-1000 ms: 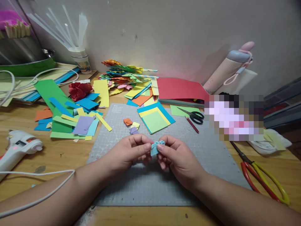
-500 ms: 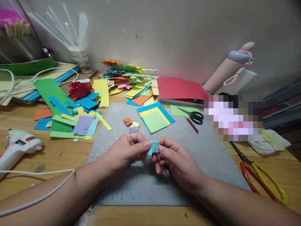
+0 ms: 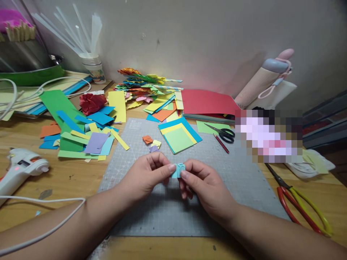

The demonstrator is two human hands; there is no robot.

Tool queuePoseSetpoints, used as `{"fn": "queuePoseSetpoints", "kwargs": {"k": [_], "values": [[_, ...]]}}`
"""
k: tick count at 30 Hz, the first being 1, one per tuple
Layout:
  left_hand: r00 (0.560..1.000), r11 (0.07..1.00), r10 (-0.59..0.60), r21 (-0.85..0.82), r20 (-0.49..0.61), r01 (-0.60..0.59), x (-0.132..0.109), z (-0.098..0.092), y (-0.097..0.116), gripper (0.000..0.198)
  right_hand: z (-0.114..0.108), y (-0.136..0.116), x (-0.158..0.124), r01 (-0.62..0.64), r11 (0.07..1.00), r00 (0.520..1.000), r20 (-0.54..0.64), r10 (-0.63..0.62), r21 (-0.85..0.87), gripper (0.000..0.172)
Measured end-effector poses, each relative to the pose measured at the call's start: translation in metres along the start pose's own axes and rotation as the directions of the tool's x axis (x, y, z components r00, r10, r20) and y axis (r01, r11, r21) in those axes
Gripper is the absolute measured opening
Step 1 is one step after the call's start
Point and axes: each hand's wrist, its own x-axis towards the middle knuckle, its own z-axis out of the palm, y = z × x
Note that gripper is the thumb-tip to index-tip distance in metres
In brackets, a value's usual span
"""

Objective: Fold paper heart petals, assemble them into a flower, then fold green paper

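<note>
Between my two hands is a small folded piece of light blue paper (image 3: 178, 170), held above the grey cutting mat (image 3: 217, 202). My left hand (image 3: 151, 172) pinches its left side between thumb and fingers. On the right side, my right hand (image 3: 202, 180) grips it with thumb and forefinger, other fingers curled below. Just beyond lie small folded papers in orange (image 3: 148, 139), pale yellow (image 3: 156, 143) and purple (image 3: 153, 148). A stack of square paper (image 3: 180, 139) in blue, yellow and green rests behind them.
Black scissors (image 3: 226, 135) and a red pencil (image 3: 221, 143) lie at the mat's far right. Red-and-yellow-handled scissors (image 3: 303, 209) are near my right forearm. A glue gun (image 3: 24, 168) sits at left, its white cable (image 3: 54, 225) crossing my left forearm. Paper scraps (image 3: 96, 143) are piled behind.
The light blue paper has turned and looks flatter, its folded face now more toward me. My fingers have shifted slightly on it, and both hands stay in about the same place.
</note>
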Motion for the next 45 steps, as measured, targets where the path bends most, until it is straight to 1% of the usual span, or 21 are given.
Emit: {"fn": "queuePoseSetpoints", "kwargs": {"k": [3,6,8,10,12,14,16,20,24,29,34,39,45], "values": [[0.998,0.999,-0.007,0.049,0.067,0.004,-0.0022,0.0037,0.002,0.023,-0.0017,0.0004,-0.0002,0.017,1.0,1.0,-0.005,-0.017,-0.022,0.023],[0.988,0.997,-0.035,0.072,0.149,0.024,-0.0042,0.0072,0.0019,0.02,-0.0033,-0.0002,-0.0003,0.026,0.995,1.0,0.019,-0.024,-0.097,0.023],[0.985,0.995,-0.04,0.1,0.166,0.023,-0.0052,0.0082,0.0021,0.019,-0.0039,-0.0001,-0.0002,0.022,0.99,0.999,0.035,-0.018,-0.136,0.024],[0.989,0.992,-0.029,0.124,0.142,0.011,-0.0058,0.008,0.0032,0.017,-0.0039,0.0006,-0.0001,0.023,0.994,0.998,0.055,-0.017,-0.109,0.025],[0.996,0.991,0.01,0.129,0.084,-0.021,-0.006,0.0068,0.0045,0.016,-0.0029,0.0015,0.0001,0.031,0.998,0.998,0.063,-0.027,-0.062,0.022],[0.998,0.989,0.059,0.138,0.019,-0.061,-0.0057,0.0052,0.0054,0.016,-0.0012,0.0021,0.0004,0.044,0.997,0.998,0.046,-0.041,-0.061,0.016],[0.995,0.986,0.093,0.142,-0.018,-0.09,-0.0049,0.004,0.0054,0.018,0.0006,0.0024,0.001,0.064,0.994,0.998,0.015,-0.063,-0.09,0.013],[0.997,0.993,0.07,0.1,-0.009,-0.069,-0.0033,0.0035,0.0038,0.018,0.0017,0.003,0.0021,0.099,0.989,0.994,-0.036,-0.103,-0.114,0.011],[0.999,0.995,0.032,0.095,0.028,-0.035,-0.0033,0.0056,0.0032,0.017,0.0007,0.0033,0.0022,0.105,0.991,0.99,-0.082,-0.112,-0.083,0.011],[0.997,0.997,0.061,0.055,0.041,-0.063,-0.0034,0.0073,0.0054,0.016,0.0013,-0.0002,0.0034,0.04,0.999,0.997,-0.063,-0.042,-0.019,0.015],[0.998,0.996,0.052,0.066,0.047,-0.055,-0.0025,0.0044,0.0025,0.014,0.0015,-0.0035,0.005,0.012,0.999,0.998,-0.069,-0.014,-0.032,0.019],[0.999,0.997,0.049,0.055,0.019,-0.05,-0.0018,0.0014,-0.0003,0.022,0.0014,-0.0022,0.0042,-0.046,0.998,0.997,-0.061,0.044,-0.034,0.021],[1.0,0.999,-0.009,-0.053,0.026,0.01,-0.0001,0.0013,-0.0019,0.024,-0.0004,0.0026,0.0046,-0.074,0.997,0.991,-0.107,0.075,0.013,0.027]]}}
